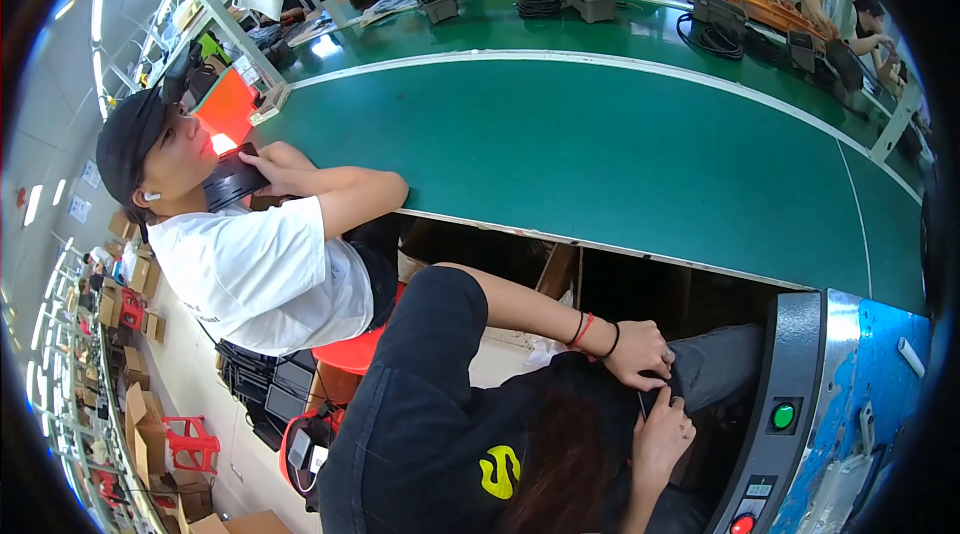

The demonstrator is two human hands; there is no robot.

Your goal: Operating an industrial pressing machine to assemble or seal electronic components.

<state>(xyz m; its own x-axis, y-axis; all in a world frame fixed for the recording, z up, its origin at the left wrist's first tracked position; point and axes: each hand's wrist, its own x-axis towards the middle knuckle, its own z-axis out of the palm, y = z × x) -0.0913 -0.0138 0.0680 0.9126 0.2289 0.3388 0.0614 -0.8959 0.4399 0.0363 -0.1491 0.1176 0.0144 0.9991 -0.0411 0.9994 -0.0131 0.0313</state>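
Note:
My left hand [640, 354], with dark and red bands at its wrist, is over my lap with its fingers curled. Just below it is my right hand [662, 437], a ring on one finger, its fingertips pinched together and nearly touching the left ones. A thin dark strip [642, 404] shows between the hands, too small to name. Whatever else the fingers may hold is hidden. Beneath them are my dark shirt [420, 434] and grey trousers [720, 364].
A green worktable [600, 144] stretches ahead. At left, a person in a white shirt [260, 274] holds a black flat part [235, 179]. Right of my hands stands a grey panel with a green button [783, 416] and a red button [742, 524]. Red stools and cartons stand behind.

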